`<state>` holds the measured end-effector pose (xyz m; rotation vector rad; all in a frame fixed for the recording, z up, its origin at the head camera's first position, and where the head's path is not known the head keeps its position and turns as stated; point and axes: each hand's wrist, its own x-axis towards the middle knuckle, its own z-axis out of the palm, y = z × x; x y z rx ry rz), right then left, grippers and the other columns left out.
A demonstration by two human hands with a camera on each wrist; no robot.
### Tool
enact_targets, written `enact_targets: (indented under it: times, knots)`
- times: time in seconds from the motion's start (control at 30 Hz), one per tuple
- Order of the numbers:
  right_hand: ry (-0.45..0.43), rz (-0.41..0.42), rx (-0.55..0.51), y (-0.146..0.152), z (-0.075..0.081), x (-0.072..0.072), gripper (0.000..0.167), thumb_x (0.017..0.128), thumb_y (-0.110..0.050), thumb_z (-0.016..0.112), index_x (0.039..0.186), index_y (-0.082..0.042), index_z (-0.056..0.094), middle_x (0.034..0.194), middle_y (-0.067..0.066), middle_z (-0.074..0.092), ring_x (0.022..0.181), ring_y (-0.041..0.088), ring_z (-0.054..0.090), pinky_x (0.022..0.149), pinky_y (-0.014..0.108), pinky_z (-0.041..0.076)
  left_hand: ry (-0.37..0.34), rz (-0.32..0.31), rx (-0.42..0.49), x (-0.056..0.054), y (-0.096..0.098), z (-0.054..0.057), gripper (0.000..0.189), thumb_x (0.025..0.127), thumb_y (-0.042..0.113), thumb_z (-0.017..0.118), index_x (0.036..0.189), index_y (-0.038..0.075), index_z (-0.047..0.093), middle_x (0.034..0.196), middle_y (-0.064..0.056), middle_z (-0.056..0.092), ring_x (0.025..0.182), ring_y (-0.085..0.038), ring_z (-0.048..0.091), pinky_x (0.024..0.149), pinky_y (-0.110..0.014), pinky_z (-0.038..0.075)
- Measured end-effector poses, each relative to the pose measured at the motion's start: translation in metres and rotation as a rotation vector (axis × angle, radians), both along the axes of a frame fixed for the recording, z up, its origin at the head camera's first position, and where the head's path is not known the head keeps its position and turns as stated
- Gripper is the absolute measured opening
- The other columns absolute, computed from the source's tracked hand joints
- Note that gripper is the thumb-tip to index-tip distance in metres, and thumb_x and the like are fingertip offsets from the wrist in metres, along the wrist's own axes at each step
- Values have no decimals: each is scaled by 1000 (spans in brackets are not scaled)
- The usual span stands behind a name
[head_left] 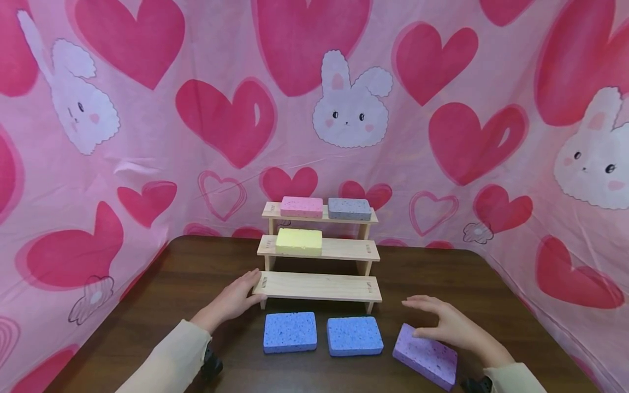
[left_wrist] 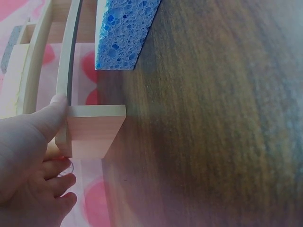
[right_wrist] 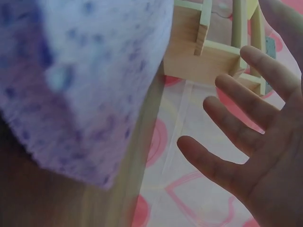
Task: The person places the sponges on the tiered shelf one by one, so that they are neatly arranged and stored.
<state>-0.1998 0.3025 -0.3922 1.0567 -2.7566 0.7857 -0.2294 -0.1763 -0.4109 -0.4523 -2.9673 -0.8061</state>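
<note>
A three-step wooden stand (head_left: 314, 285) stands at the middle of the table. My left hand (head_left: 232, 299) holds the left end of its lowest step, the thumb (left_wrist: 54, 111) on the front edge and the other fingers around the end. My right hand (head_left: 449, 327) hovers beside and over a purple sponge (head_left: 425, 360), fingers spread and holding nothing. That sponge lies tilted on the table at the right. Two blue sponges, one on the left (head_left: 290, 333) and another on the right (head_left: 355, 337), lie in front of the stand.
On the top step sit a pink sponge (head_left: 302, 207) and a grey sponge (head_left: 349, 209). A yellow sponge (head_left: 298, 242) is at the left of the middle step. The dark wooden table (head_left: 211, 262) is backed by a pink cloth (head_left: 304, 153) with hearts and rabbits.
</note>
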Motion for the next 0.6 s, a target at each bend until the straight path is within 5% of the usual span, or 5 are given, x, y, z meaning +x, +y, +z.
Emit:
enact_targets:
  times: [0.6]
  knots:
    - [-6, 162, 3, 15, -24, 11, 62, 74, -31, 77, 123, -2, 54, 107, 4, 57, 93, 6, 50, 75, 23, 45, -1, 0, 4, 0, 1, 0, 66, 85, 26, 67, 137, -2, 39, 142, -21, 33, 130, -39, 28, 101, -55, 26]
